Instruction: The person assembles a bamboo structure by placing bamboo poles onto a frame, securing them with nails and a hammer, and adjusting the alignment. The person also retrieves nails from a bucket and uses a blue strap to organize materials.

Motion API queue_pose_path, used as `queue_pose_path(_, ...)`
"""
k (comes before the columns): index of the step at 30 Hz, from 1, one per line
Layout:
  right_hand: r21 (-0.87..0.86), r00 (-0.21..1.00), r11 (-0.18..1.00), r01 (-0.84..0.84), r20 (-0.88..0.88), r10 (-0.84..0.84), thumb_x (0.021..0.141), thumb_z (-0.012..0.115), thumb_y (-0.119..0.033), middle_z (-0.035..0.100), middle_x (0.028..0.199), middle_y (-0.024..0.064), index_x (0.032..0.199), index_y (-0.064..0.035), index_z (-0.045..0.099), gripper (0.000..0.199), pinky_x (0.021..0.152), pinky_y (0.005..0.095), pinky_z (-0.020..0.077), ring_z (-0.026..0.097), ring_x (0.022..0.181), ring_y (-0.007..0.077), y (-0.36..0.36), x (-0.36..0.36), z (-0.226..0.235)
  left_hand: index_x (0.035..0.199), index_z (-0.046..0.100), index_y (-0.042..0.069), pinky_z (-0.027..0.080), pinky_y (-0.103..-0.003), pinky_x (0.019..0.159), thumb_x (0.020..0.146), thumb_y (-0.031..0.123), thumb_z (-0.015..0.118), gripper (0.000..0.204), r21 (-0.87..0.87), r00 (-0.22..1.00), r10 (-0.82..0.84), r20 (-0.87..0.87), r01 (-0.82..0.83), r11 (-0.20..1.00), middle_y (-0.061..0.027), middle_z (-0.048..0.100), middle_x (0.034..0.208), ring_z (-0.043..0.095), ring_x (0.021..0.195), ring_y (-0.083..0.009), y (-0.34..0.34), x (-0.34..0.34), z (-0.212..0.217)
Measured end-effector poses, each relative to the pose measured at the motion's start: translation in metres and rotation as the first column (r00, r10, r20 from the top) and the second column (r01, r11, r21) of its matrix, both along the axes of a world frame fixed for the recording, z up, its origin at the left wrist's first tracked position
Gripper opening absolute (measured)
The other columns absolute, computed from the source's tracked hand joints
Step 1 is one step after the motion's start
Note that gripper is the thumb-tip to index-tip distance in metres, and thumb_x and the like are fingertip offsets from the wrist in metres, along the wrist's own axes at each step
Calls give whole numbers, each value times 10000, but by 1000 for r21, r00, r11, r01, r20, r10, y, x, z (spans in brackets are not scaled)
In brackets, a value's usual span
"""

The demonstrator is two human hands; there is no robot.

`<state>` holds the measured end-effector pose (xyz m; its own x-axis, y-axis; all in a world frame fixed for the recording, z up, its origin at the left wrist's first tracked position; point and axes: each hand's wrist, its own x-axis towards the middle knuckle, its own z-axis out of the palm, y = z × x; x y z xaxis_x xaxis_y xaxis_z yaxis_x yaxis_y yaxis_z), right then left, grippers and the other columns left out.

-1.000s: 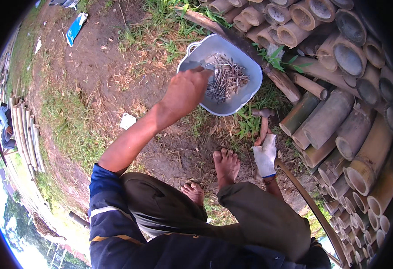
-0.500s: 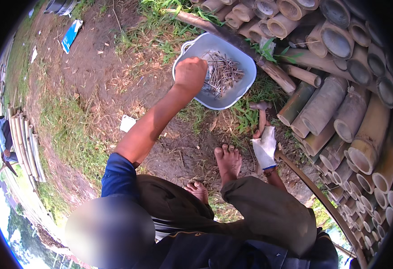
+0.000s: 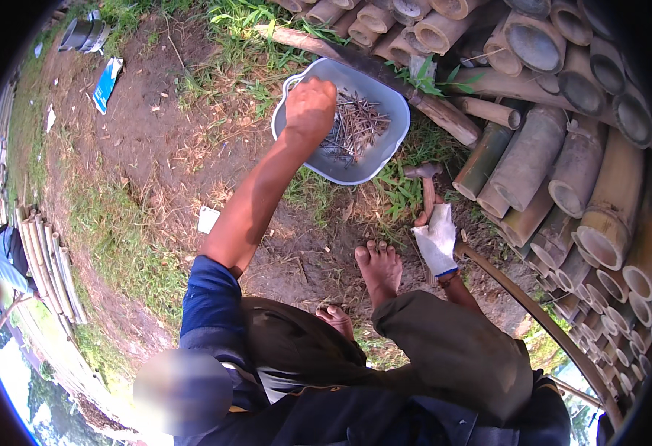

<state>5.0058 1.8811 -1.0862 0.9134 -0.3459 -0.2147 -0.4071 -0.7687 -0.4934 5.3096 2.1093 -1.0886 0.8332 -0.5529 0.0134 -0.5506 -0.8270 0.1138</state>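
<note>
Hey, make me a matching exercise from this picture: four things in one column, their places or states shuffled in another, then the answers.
1. Left hand
2. Right hand
3. Nails
4. Blue-and-white packet

A. Heaped inside the basin
B. White-gloved, around the hammer
C. Lying on the ground, upper left
D. Bare, over the basin

Pairs: 1-D, 2-B, 3-A, 4-C

Reaches farther over the tub (image 3: 348,174) with the left hand (image 3: 311,108) than a second ago, now bunching it and hiding the fingertips instead of stretching them toward the nails (image 3: 359,128). Angles the forearm (image 3: 255,201) behind that grip more straight ahead. Brings more of the dark container (image 3: 82,34) into view, far ahead and left of the grip.
</note>
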Motion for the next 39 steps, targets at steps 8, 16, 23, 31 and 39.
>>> queue_pose_path(8,-12,1000,1000,13,22,-13,874,685,-153,618,1081,202,1341,-33,531,507,726,508,545,664,890,427,-1,-5,-5,987,705,57,583,-456,813,890,128,632,140,71,999,-22,32,20,997,-143,705,987,728,912,-323,-4,3,-14)
queue_pose_path(16,-37,998,999,-5,69,8,894,670,-162,621,1069,200,1340,-38,538,482,709,499,552,668,883,432,-4,-2,-4,1135,677,16,553,-369,760,955,234,710,285,-378,891,-83,-446,-104,920,-83,767,937,700,824,-201,11,33,80)
queue_pose_path(23,88,1000,996,6,23,-8,873,673,-174,640,1013,189,1294,-43,549,458,710,502,550,673,869,430,-1,0,10,1385,596,54,481,-231,797,1026,150,577,371,-552,467,-341,-816,-454,699,-27,707,957,618,876,-77,59,37,101)
queue_pose_path(31,46,997,999,-20,81,16,792,689,-131,583,954,224,1131,-27,520,392,733,551,483,609,853,483,-2,-3,2,1088,586,42,548,-332,826,1007,153,562,140,-273,24,-504,-864,-862,427,-8,540,858,616,904,-171,63,11,64)
queue_pose_path(39,-11,992,999,-34,120,35,728,721,-107,552,921,256,1009,-22,502,366,764,586,442,572,866,521,-2,-6,2,794,720,59,583,-407,717,931,187,653,200,-44,950,-254,-183,250,967,-150,724,780,741,750,-288,49,-6,47)
